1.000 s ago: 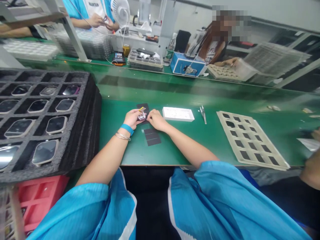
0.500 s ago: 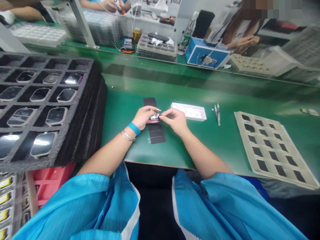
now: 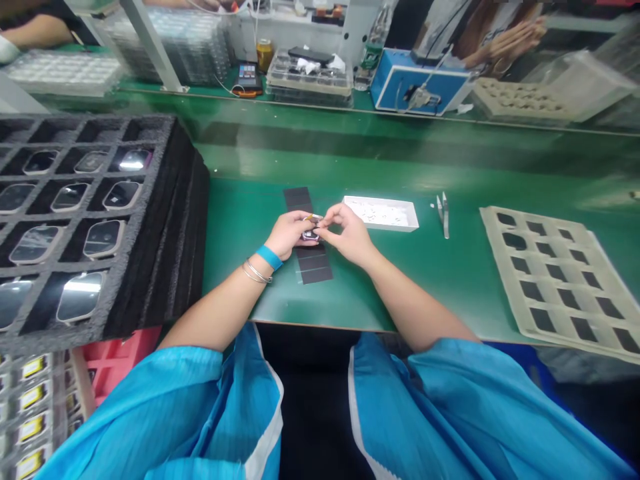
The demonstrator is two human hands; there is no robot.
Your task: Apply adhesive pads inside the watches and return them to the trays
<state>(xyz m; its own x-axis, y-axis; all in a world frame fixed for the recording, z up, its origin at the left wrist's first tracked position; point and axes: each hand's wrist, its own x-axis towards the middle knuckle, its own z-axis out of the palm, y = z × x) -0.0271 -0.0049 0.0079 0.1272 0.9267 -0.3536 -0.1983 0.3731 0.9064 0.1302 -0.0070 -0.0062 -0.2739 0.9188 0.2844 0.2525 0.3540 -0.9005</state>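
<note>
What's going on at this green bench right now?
The left hand holds a small shiny part, and the fingers of the right hand pinch at it. Both hands are just above some dark strips lying on the green table. A white tray and tweezers lie to the right, untouched. A black foam tray with watch bodies sits on the left.
</note>
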